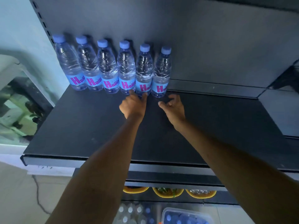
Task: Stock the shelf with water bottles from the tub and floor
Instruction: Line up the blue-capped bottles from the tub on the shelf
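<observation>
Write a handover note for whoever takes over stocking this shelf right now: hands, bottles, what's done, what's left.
Hands: left hand open, fingertips touching the fifth bottle at its base; right hand open and empty, just short of the sixth bottle.
Done: row of six bottles upright along the shelf back, left side.
Left: the tub and the floor bottles below hold more stock; shelf has room to the right and in front.

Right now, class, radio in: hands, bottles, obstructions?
Left hand at fifth bottle, right hand empty. Six bottles upright at shelf back. Nothing blocking.
</observation>
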Available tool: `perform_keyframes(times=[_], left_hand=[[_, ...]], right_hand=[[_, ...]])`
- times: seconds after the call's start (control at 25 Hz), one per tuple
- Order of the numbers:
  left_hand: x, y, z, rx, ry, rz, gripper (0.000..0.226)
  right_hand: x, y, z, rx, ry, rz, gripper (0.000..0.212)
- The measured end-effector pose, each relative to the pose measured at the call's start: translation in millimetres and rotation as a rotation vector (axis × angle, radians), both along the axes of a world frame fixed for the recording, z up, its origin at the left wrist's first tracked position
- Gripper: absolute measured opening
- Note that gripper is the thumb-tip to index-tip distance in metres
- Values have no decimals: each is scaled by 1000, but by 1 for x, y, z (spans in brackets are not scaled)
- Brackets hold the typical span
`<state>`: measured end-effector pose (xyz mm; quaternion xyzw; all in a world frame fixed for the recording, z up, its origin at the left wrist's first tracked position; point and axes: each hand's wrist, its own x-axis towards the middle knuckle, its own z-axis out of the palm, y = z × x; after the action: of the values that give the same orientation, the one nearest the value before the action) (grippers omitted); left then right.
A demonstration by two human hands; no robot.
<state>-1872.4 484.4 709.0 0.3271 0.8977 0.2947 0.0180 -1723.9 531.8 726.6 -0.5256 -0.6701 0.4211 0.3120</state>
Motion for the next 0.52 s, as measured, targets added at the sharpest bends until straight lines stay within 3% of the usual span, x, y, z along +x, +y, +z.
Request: perform_keyframes(times=[0.12,0.24,0.4,0.52], left_hand=[[5,-14,8,54,-108,-23,59],[32,-40,17,149,-268,-100,40],[103,-83,19,237,-349,-248,14],[163,-114,20,291,-384,-368,15]], right_hand=[[35,-29,2,-66,99,-28,47],[75,-69,5,-112,220,-55,38],[124,-119,6,-78,304,-67,27],[162,-150,5,-50,319,-83,22]])
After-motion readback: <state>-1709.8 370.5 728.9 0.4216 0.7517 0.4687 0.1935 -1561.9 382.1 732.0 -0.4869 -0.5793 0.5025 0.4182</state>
